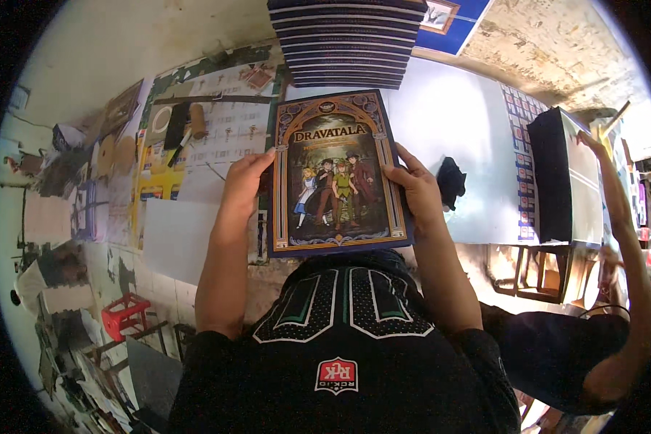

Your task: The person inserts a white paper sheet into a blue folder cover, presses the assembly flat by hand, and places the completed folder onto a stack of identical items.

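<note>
A hardcover book (336, 173) with an illustrated cover of several standing figures is held up before my chest, its front facing me. My left hand (249, 175) grips its left edge, and my right hand (417, 184) grips its right edge with the thumb on the cover. The fingers behind the book are hidden. Beyond it rises a tall stack of dark books (347, 47), spines toward me. To the right of my right hand, a crumpled black cloth (451, 183) lies on the white tabletop (470, 123).
A co-worker's arm (615, 181) reaches at the right to a large black-and-white block (568, 177). Left are printed sheets (228, 141), a cardboard roll (197, 121) and a white tape ring (159, 120). A red plastic stool (125, 316) stands on the floor, lower left.
</note>
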A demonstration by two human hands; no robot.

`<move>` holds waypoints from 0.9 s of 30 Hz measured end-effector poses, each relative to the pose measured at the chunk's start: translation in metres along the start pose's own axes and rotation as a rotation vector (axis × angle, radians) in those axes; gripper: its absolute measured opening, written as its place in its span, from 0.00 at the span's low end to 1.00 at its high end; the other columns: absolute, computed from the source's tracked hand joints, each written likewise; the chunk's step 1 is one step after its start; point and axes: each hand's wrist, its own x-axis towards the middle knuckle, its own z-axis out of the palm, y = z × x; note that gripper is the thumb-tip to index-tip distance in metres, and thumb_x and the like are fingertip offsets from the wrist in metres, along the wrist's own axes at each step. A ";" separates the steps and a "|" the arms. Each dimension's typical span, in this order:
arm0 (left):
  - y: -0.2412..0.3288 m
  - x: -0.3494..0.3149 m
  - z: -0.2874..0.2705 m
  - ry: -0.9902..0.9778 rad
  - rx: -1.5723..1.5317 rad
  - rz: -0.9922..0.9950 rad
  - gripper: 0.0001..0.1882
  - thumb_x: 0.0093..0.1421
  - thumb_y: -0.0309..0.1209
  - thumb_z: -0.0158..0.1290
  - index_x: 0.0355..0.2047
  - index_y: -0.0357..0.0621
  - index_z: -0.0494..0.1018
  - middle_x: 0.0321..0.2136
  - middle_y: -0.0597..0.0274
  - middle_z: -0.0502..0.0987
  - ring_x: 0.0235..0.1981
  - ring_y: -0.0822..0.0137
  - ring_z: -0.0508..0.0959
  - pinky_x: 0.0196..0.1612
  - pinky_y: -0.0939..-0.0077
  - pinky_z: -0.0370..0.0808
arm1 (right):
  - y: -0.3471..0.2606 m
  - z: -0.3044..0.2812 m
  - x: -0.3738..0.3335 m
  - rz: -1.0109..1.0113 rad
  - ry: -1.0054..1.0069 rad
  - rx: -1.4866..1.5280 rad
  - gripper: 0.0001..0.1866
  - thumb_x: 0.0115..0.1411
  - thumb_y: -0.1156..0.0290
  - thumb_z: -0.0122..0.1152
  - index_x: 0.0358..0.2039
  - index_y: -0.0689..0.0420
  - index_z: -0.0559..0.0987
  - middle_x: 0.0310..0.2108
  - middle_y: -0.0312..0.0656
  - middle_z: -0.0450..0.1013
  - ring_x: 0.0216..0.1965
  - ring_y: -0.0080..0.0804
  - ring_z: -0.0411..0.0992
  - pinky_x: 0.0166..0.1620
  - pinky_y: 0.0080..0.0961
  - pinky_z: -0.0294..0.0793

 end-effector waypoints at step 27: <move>0.027 -0.033 0.002 -0.303 -0.613 0.683 0.26 0.65 0.41 0.51 0.59 0.42 0.64 0.58 0.59 0.69 0.58 0.59 0.69 0.61 0.55 0.64 | 0.017 -0.029 -0.022 -0.517 -0.331 -0.433 0.16 0.55 0.83 0.65 0.44 0.65 0.74 0.36 0.42 0.78 0.39 0.23 0.74 0.45 0.23 0.73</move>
